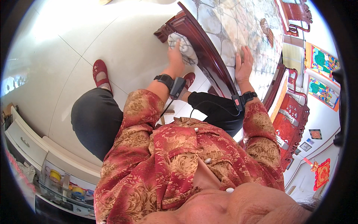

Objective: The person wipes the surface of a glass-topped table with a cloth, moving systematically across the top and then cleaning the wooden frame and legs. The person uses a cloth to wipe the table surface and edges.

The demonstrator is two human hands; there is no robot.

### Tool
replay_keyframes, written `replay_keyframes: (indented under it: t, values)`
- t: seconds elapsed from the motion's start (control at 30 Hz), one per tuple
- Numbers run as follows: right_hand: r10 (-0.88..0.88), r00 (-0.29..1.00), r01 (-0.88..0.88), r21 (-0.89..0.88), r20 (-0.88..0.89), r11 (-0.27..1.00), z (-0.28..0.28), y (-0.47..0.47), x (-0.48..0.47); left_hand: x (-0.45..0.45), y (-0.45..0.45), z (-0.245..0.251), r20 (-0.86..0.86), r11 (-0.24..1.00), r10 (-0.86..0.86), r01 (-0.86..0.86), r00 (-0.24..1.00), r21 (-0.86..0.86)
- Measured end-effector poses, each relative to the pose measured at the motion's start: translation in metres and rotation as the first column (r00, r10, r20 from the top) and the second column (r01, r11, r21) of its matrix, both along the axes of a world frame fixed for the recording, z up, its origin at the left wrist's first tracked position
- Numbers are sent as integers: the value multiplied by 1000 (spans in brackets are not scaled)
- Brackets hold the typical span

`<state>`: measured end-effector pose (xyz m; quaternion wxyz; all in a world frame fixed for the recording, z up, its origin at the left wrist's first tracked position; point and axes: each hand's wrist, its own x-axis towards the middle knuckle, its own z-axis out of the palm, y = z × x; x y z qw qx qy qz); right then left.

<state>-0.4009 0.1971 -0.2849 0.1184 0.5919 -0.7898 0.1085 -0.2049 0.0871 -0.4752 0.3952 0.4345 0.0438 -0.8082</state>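
Observation:
My left hand (pixel 175 57) grips a bunched white cloth with dark check lines (pixel 183 48) and holds it against the polished dark red wooden side of a low table (pixel 201 42). To the right, my right hand (pixel 244 65) rests palm down on the tabletop, which has a marbled, tile-like pattern (pixel 223 22). Its fingers are a little apart and it holds nothing. Both wrists wear black straps with small dark devices, and a thin cable runs near them.
On the tabletop farther right lies a brown woven-looking item (pixel 267 32). Carved red wooden seats (pixel 291 120) stand beyond the table. A white drawer cabinet (pixel 26 140) with a glass-fronted shelf is at lower left. My knees and red shoes (pixel 100 73) are beside the table on the tiled floor.

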Motion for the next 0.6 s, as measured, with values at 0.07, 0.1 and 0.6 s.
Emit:
replay_keyframes:
  t: [0.07,0.1,0.6]
  values:
    - [-4,1000,4,-4,8,1000,0,0,1,5,-16,-12,-89,998,66,-67,994,-8]
    - [-9,1000,9,-3,12,1000,0,0,1,9,-25,-17,-134,995,96,-97,986,-4]
    - [-22,1000,22,-21,22,1000,0,0,2,52,-97,-15,248,894,367,-266,897,-360]
